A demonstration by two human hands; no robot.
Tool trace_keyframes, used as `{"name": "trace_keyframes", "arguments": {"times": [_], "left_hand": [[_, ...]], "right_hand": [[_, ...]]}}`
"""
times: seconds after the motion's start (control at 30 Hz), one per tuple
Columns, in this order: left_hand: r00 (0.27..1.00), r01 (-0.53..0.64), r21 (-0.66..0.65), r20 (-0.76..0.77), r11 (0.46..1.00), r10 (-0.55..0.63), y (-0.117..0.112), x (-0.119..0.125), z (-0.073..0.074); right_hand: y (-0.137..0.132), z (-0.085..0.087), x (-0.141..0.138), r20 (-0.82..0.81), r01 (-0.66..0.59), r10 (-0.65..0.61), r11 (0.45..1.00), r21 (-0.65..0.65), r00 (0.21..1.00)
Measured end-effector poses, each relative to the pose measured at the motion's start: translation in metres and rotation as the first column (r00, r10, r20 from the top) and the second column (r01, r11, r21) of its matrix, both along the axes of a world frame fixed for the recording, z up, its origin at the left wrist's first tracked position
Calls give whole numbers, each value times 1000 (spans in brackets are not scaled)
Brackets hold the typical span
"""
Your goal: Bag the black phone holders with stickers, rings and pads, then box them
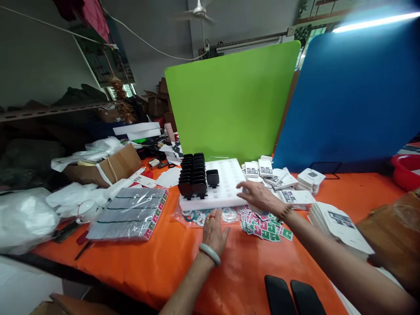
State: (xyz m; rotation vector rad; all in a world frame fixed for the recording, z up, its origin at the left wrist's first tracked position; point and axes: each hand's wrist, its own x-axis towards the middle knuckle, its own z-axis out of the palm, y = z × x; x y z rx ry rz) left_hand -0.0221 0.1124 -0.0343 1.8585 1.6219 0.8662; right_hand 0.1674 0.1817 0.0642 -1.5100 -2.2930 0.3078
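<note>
My left hand (215,234) lies palm down, fingers stretched out, by the front edge of a white foam tray (226,197). A clear plastic bag with printed round pieces (197,217) sticks out from under the tray near its fingertips. Over the tray's right end reaches my right hand (257,195), its fingers apart and slightly bent, with nothing visible in them. Rows of black flat pieces (193,175) stand upright in the tray's left part, and a single black piece (213,177) stands right of them. Small pink and green printed cards (262,225) lie scattered below my right hand.
White printed boxes (297,197) and stacked flat white cartons (341,227) cover the right side. Two black slabs (280,295) lie at the front edge. A plastic-wrapped grey pack (127,214) and a cardboard box (114,166) occupy the left. Green (232,100) and blue boards stand behind.
</note>
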Motion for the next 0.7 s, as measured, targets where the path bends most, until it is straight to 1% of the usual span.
{"name": "trace_keyframes", "arguments": {"times": [0.07,0.13,0.2,0.3,0.37,0.4,0.5,0.53,0.57,0.6,0.63,0.67,0.7], "left_hand": [[994,3,27,-109,1000,0,27,-15,7],[981,23,3,-194,1000,-22,48,-25,8],[974,38,-33,-224,999,-44,60,-30,6],[980,32,-54,-196,998,-42,66,-31,-2],[987,19,-60,-156,998,-28,65,-30,-7],[992,12,-63,-128,998,-20,65,-30,-8],[1000,-17,-69,-20,997,16,67,-29,-6],[999,-32,-72,24,997,33,67,-29,-3],[996,-47,-77,73,996,52,66,-28,0],[990,-60,-85,125,995,71,64,-27,3],[980,-71,-96,177,993,87,59,-25,7],[971,-77,-104,217,992,99,51,-22,11],[953,-67,-128,285,989,102,41,-18,15]], "right_hand": [[41,4,-33,-8,46,-46,999,20,999],[71,-1,-58,-8,63,-62,997,34,998],[91,-9,-75,-3,61,-61,997,38,998],[103,-17,-88,1,53,-53,998,34,999],[102,-13,-89,-14,52,-51,998,42,999],[101,-9,-86,-31,56,-55,997,52,998],[90,15,-68,-94,86,-76,991,100,993],[84,24,-58,-130,93,-80,991,99,988],[77,31,-46,-180,97,-83,993,71,980],[69,36,-34,-245,94,-89,996,8,965],[58,38,-22,-322,79,-103,993,-87,941],[47,36,-10,-403,50,-130,978,-202,906],[34,32,1,-477,4,-164,948,-317,863]]}}
